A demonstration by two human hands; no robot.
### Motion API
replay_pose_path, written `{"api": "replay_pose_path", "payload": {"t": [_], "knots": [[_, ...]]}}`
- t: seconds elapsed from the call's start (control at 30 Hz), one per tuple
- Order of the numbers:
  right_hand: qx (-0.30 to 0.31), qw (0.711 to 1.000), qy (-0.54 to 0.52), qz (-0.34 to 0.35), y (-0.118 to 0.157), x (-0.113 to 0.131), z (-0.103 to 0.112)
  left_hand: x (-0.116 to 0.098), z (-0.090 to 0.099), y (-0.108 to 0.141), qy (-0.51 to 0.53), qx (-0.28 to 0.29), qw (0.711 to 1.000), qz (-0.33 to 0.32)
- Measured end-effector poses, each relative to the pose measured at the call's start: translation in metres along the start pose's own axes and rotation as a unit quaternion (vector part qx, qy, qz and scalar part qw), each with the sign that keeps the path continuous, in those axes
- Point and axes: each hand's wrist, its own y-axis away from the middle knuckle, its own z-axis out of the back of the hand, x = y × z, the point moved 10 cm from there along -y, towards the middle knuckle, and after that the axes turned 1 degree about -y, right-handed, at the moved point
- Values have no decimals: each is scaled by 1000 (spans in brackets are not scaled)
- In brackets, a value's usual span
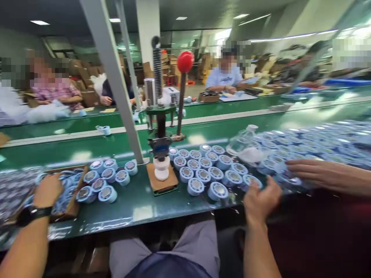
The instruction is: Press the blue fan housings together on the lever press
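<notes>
My left hand (pixel 48 190), with a dark band at the wrist, reaches into a cardboard box (pixel 72 210) of light blue ring-like parts (pixel 68 189); its fingertips are hidden. At the right, my right hand (pixel 262 197) has thumb and fingers apart, with its fingertips at a round blue part (pixel 251 181) on the bench. Several round blue parts with silver centres (pixel 218 190) stand between that hand and a hand press (pixel 161 148). A smaller group (pixel 107 194) stands right of the box.
The press has a red ball lever (pixel 185 61) and a brown base plate (pixel 162 187). Another person's hand (pixel 313 172) reaches in from the right over many blue parts. A clear plastic piece (pixel 246 144) lies behind them. A grey post (pixel 116 85) rises left of the press. People sit across the bench.
</notes>
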Motion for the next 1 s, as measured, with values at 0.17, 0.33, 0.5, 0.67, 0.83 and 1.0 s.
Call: {"api": "replay_pose_path", "payload": {"t": [0.17,0.33,0.5,0.67,0.83,1.0], "knots": [[220,930,-211,206,121,164,-64,27,-27,-1,-72,77,994,8],[520,792,-68,314,244,284,-197,30,-33,-5,-87,92,992,20],[541,782,23,308,257,302,-262,40,-27,-5,-77,76,994,30],[522,800,87,284,258,284,-253,54,-18,5,-43,28,997,54],[517,797,110,291,261,275,-229,62,-6,10,-2,-29,996,81],[474,803,114,343,276,248,-197,63,16,11,52,-89,992,73]]}}
